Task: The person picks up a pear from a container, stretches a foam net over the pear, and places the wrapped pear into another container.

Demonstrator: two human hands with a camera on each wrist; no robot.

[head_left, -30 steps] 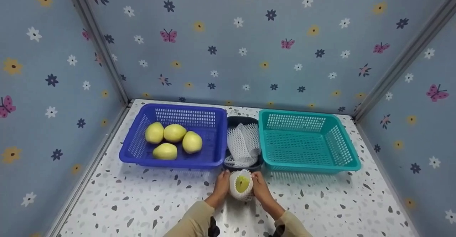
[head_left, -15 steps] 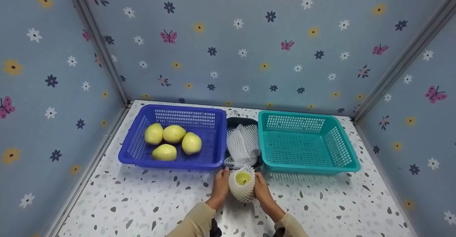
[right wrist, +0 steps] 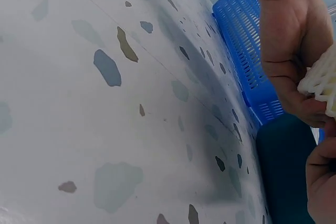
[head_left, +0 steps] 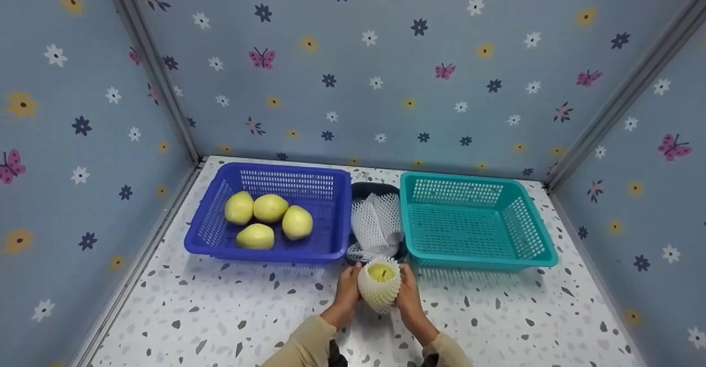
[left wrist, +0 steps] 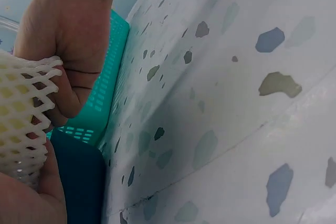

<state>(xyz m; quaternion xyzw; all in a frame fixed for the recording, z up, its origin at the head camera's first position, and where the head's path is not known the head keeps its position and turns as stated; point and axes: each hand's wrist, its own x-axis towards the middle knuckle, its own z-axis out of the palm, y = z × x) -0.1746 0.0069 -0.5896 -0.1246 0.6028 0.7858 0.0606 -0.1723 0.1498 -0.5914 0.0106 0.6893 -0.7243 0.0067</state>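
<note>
Just in front of the dark bin, both hands hold a yellow-green fruit [head_left: 380,271] with a short dark stem, wrapped in a white foam net sleeve [head_left: 379,294]. My left hand [head_left: 347,291] grips the net's left side, thumb near its upper rim. On the opposite side my right hand [head_left: 407,295] grips the net with curled fingers. In the left wrist view, the net's scalloped edge [left wrist: 50,72] runs between the two hands. The right wrist view catches only a corner of the foam net [right wrist: 323,85]. Most of the fruit is hidden by the sleeve.
A blue basket [head_left: 265,255] at left holds several similar yellow-green fruits [head_left: 297,222]. The dark bin [head_left: 367,189] in the middle contains white foam nets [head_left: 375,223]. At right stands a teal basket [head_left: 480,261]. Flower-patterned walls enclose the speckled table [head_left: 242,301] behind and on both sides.
The wrapped fruit has tipped more upright, its stem end shifting up and slightly right. Both hands have moved a little right with it. The baskets and bin stay put.
</note>
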